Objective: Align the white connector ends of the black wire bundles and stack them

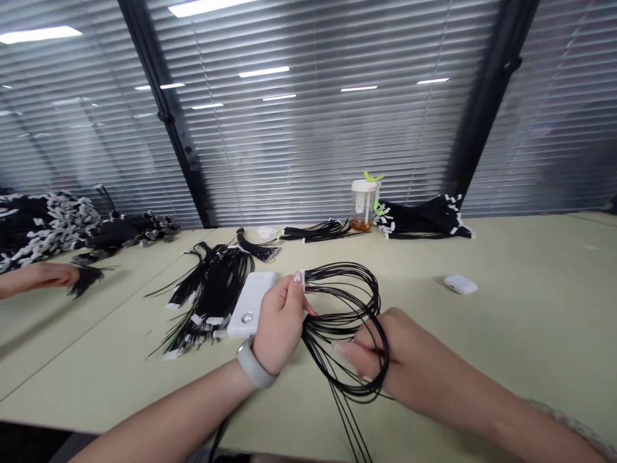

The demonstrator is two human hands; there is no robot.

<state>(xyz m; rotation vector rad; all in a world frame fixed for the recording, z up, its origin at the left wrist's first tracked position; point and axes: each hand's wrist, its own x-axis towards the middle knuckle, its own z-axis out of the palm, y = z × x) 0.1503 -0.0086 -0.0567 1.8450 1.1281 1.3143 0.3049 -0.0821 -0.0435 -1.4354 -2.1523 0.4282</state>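
My left hand (282, 312), with a grey band on its wrist, pinches a bundle of thin black cables (321, 329) by its white connectors (303, 279). The cables curve out to the right in a loop above the table. Inside that loop, the fingers of my right hand (385, 350) are curled on some of the strands; exactly which ones is hard to make out. Several loose ends hang down toward the table's front edge. Just left of my left hand lies a white box-like device (253, 292) with a round mark.
Left of the device is a pile of black cables (222, 276). Farther back stand a clear cup (361, 206) and another cable bundle (424, 217). A small white case (460, 284) lies right. At far left, another person's hand (45, 278) holds cables near a heap (62, 225).
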